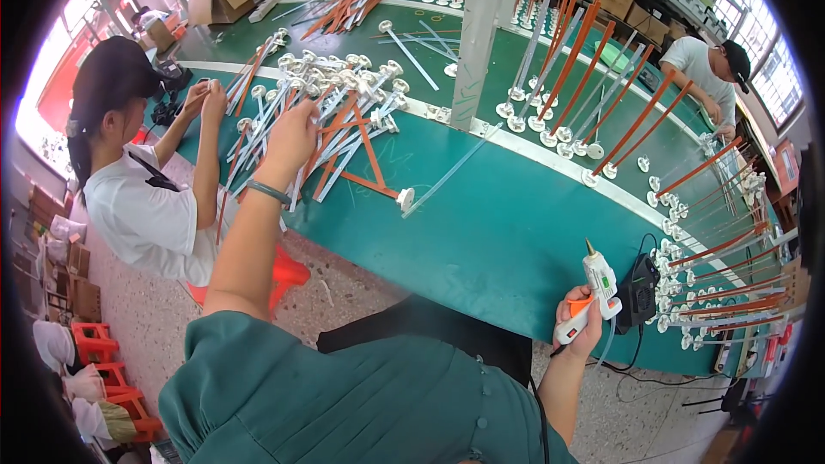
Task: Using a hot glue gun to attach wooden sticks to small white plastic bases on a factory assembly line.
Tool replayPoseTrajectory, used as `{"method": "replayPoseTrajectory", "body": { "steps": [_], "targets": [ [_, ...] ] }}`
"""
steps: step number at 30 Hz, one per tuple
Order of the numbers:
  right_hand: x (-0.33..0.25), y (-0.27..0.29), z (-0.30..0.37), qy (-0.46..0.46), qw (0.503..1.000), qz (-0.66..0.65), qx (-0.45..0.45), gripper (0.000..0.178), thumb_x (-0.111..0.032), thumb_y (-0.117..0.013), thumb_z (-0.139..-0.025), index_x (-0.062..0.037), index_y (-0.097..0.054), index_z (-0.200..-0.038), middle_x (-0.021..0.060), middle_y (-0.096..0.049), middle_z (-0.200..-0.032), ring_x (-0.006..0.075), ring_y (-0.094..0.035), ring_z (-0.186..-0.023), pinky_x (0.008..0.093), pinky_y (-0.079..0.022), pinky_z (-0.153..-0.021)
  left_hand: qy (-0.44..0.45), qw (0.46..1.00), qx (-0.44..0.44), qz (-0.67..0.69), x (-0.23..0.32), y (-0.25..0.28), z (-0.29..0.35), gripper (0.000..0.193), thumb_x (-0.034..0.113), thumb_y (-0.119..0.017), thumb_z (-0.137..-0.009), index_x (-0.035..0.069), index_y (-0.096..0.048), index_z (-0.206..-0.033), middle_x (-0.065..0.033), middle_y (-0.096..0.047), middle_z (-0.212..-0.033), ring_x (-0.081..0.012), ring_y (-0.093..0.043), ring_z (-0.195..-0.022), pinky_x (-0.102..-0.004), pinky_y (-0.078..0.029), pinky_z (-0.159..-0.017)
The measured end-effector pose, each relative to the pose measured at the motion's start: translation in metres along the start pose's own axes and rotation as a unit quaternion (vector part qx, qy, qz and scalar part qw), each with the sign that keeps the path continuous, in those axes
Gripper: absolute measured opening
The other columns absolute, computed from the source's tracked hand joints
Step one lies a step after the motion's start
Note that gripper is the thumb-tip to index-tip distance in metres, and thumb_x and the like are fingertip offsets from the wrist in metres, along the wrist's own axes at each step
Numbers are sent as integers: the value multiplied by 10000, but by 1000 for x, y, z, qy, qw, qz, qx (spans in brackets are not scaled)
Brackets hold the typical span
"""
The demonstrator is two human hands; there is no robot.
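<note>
My left arm stretches over the green table to a heap of flat strips, clear and brown, with round white bases (pixel 348 82). There my left hand (pixel 294 133) is curled at the heap, its fingertips partly hidden, so what it grips cannot be made out. In my right hand (pixel 586 339), near the table's front edge, is a white hot glue gun (pixel 600 279) with an orange trigger, its nozzle pointing up and away. Between my hands a brown strip (pixel 365 180) ends at a white base (pixel 406 199), with a clear strip (pixel 451 172) lying beside it.
A black device (pixel 637 292) with cables sits right of the glue gun. Several strips stand upright on white bases (pixel 589 178) along the right. A white post (pixel 481 51) rises mid-table. One co-worker (pixel 129 180) sits at left, another (pixel 700 77) works at far right.
</note>
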State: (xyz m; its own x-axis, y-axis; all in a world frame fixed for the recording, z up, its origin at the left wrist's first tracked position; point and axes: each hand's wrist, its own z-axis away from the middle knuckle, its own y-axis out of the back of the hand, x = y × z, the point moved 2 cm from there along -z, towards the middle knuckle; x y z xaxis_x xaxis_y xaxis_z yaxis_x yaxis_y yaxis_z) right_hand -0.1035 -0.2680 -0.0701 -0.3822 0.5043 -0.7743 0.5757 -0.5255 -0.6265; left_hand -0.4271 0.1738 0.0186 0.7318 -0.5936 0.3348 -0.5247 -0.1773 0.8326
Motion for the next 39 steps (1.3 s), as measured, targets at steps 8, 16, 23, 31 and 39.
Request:
{"method": "replayPoseTrajectory", "body": {
  "steps": [8, 16, 23, 31, 39],
  "targets": [
    [0, 3, 1, 6, 1000, -5, 1, 302, -267, -466, -973, 2, -527, -1096, 124, -596, -899, 143, -506, -566, 252, -379, -469, -93, 939, -20, 329, 85, 18, 7, 453, -82, -550, -842, 118, -573, -1248, -11, -559, -855, -86, -529, -758, -231, -435, -649],
    [-4, -1, 4, 6, 1000, -5, 9, 308, -272, -494, -955, 1, -525, -1092, 129, -594, -890, 137, -501, -558, 246, -376, -467, -31, 840, -274, 467, 166, -5, 13, 255, -15, -514, -920, 24, -660, -1124, -36, -608, -982, -107, -570, -881, -229, -461, -796],
    [-2, -1, 4, -5, 1000, -22, 13, 316, -268, -504, -946, 12, -510, -1092, 143, -588, -886, 143, -509, -539, 251, -382, -449, 59, 644, -517, 561, 214, -49, 46, 256, 22, -540, -922, -24, -629, -1157, -73, -645, -977, -128, -614, -875, -253, -507, -819],
    [-1, 2, 0, -7, 1000, 8, 20, 297, -241, -502, -952, 18, -526, -1095, 179, -610, -880, 171, -546, -557, 258, -414, -464, -114, 753, -425, 489, 258, -77, 38, 147, 58, -609, -908, 18, -680, -1030, -59, -589, -941, -123, -624, -845, -257, -546, -741],
    [-7, -17, 8, -51, 983, 171, 31, 283, -175, -535, -922, 22, -546, -1124, 165, -658, -908, 137, -586, -603, 256, -484, -544, -206, 829, -286, 435, 291, -79, 35, 110, 84, -669, -874, -11, -677, -929, -57, -570, -870, -118, -578, -726, -255, -475, -647]
  ]
}}
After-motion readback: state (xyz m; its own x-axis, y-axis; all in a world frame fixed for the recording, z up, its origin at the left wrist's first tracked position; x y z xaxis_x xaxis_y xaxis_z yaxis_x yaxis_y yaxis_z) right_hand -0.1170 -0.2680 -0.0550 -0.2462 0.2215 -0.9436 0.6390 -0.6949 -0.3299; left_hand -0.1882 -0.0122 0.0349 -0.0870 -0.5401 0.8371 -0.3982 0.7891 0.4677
